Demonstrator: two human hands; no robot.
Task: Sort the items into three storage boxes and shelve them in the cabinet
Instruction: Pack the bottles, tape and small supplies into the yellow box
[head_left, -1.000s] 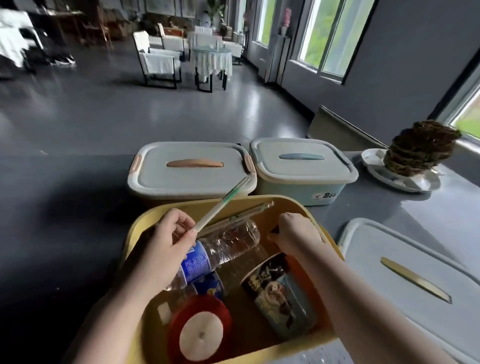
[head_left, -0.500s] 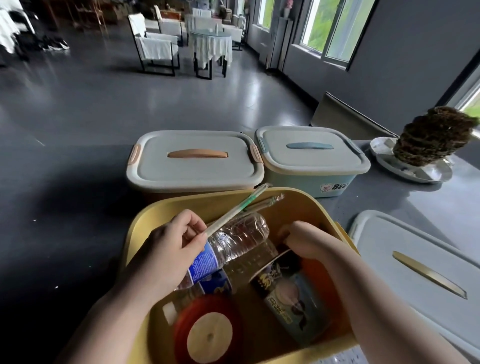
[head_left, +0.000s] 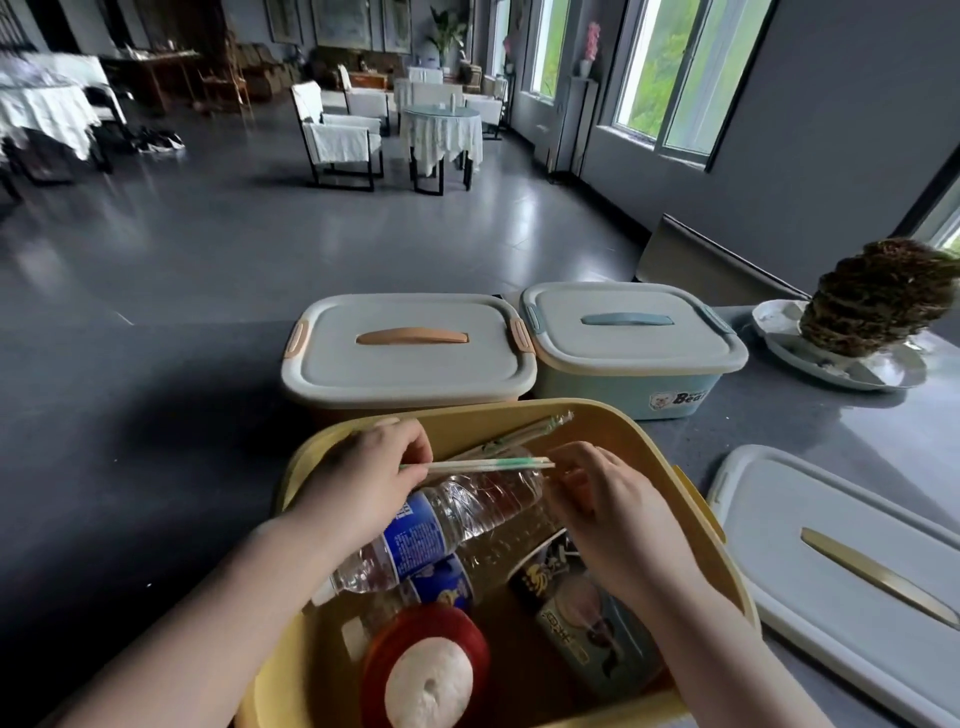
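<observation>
Packing the yellow box: wrapped chopsticks going in over the bottles

Nearest us, inside the open yellow box, we count one red-rimmed round tub, one printed cup on its side and two water bottles, one over the other; just above them our left hand pinches one wrapped chopstick pair, its long axis level and running left to right, the free end pointing at our right hand, whose loosely curled fingers sit just beside that tip, and we cannot tell whether they touch it. A second wrapped pair leans against the far wall. The box's lid lies to the right on the worktop. Beyond stand two closed boxes, the orange-handled box and the blue-handled box, touching side by side.
</observation>
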